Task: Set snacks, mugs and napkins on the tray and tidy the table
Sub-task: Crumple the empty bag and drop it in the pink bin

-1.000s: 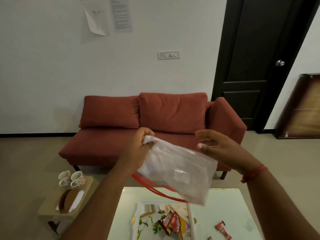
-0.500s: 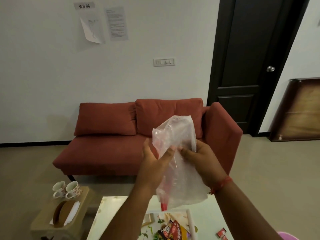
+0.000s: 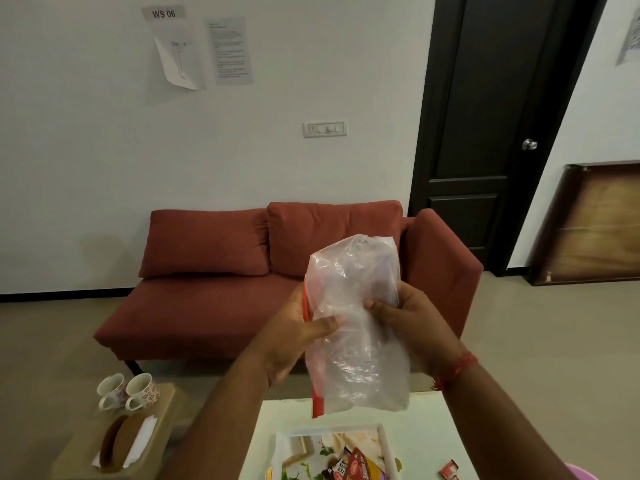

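- Centre of frame: left hand (image 3: 292, 341) and right hand (image 3: 408, 323) pinch a crumpled clear plastic bag (image 3: 356, 327) with a red edge, fingers closed on it, above a white table (image 3: 426, 434).
- Bottom centre: tray (image 3: 386, 445) holding snack packets (image 3: 349, 467).
- Lower left: two mugs (image 3: 128, 391) and napkins (image 3: 140, 441) on a side table (image 3: 86, 445).

Both hands hold a clear plastic bag (image 3: 356, 327) with a red strip along its edge upright above the white table (image 3: 429, 431). The left hand (image 3: 294, 341) pinches the bag's left edge and the right hand (image 3: 405, 323) grips its right side. On the table, below the bag, sits a white-rimmed tray (image 3: 332, 432) with snack packets (image 3: 349, 465) inside; a small red wrapper (image 3: 449, 469) lies right of the tray. Left of the table, a low stool (image 3: 166, 410) carries two patterned mugs (image 3: 130, 391) and white napkins (image 3: 142, 438) in a brown holder. Beyond the table stands a red sofa (image 3: 214, 271).
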Available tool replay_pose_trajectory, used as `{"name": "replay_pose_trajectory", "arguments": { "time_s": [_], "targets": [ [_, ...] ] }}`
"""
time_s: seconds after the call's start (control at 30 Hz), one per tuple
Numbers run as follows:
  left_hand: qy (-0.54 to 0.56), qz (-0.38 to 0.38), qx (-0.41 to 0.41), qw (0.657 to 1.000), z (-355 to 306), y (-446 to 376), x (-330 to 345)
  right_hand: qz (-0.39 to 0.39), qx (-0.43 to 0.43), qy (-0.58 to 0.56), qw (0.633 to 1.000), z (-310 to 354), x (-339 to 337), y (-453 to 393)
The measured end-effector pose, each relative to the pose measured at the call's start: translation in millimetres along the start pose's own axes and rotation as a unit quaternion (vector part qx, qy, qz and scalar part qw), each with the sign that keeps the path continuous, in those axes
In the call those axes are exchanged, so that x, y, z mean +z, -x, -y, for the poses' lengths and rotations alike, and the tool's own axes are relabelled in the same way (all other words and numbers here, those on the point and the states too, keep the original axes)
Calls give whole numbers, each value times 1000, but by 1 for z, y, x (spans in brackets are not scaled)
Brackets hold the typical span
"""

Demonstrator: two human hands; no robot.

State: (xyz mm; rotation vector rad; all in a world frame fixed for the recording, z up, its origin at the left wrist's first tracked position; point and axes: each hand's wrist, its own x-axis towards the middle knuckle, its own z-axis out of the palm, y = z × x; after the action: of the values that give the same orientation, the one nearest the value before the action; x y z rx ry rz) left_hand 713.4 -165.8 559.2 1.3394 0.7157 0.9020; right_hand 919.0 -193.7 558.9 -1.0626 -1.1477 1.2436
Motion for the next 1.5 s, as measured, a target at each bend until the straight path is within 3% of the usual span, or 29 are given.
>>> {"name": "replay_pose_trajectory", "arguments": {
  "time_s": [0.1,0.23,0.4,0.63,0.73,0.8,0.9,1.0,1.17,1.27,1.4,1.5],
  "targets": [
    [-22,-77,29,996,-3,-5,-7,49,-6,63,997,5,1,-2],
    [-1,-71,68,995,-7,-5,-21,93,-50,102,989,15,-2,-3],
    [31,-71,82,994,-15,-10,-35,76,-113,12,991,18,11,-18],
    [-73,-59,94,991,-23,-31,-45,89,-24,-172,981,-1,8,-19],
    [-114,-88,146,979,-17,-34,-49,124,37,-45,991,-8,16,-20],
    [-109,-88,133,981,-9,-35,-54,90,48,20,995,-14,18,-25],
    [-24,-26,94,995,2,-30,-72,-9,-21,126,992,-15,18,-29],
    [87,-38,27,995,7,-31,-83,-49,-87,258,961,-14,20,-35],
    [-70,-14,-39,997,8,-46,-63,-36,-182,376,908,-21,37,-45],
    [-46,-22,-77,996,15,-56,-60,-43,-186,308,932,-29,39,-44],
    [47,50,-121,990,41,-60,-59,-60,-111,43,991,-49,27,-33],
    [79,67,-106,989,66,-65,-42,-93,-64,-88,990,-72,14,-18]
  ]
}}
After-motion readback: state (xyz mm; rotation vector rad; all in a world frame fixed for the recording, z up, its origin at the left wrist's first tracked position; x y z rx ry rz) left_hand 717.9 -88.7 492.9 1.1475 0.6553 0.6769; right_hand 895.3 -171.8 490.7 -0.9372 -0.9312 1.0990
